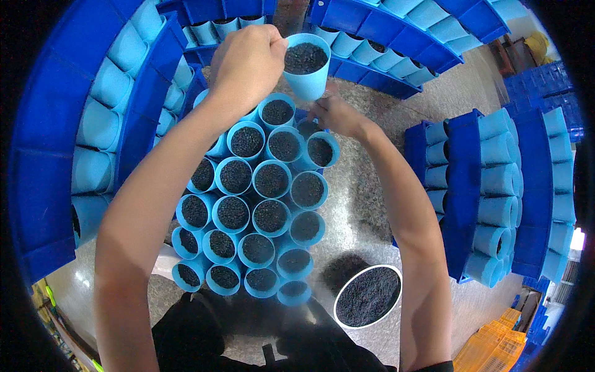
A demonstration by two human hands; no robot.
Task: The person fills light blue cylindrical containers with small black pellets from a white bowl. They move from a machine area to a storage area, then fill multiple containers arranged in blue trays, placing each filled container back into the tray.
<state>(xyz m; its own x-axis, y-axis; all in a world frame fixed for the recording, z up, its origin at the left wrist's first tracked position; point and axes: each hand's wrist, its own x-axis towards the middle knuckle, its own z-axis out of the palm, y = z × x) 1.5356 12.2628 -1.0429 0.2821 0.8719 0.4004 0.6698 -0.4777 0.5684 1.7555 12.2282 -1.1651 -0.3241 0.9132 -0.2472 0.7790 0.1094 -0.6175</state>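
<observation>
My left hand [251, 63] pinches the rim of a light blue plastic cup [307, 83], raised above the others. Dark granules [306, 59] fill the cup to somewhat below its rim. Just under it, my right hand [338, 114] is at a cup in the back right of the group, partly covering it; its fingers are blurred, and whether they grip anything cannot be made out. Before me stand many similar cups [272, 179] packed in close rows, holding the same dark granules. My left forearm hides some of the cups on the left.
A white-rimmed container [367, 296] of dark granules stands on the floor at front right. Stacked blue crates [139, 102] with light blue cups rise on the left, at the back and on the right [465, 162]. Orange plastic crates [492, 344] lie at lower right.
</observation>
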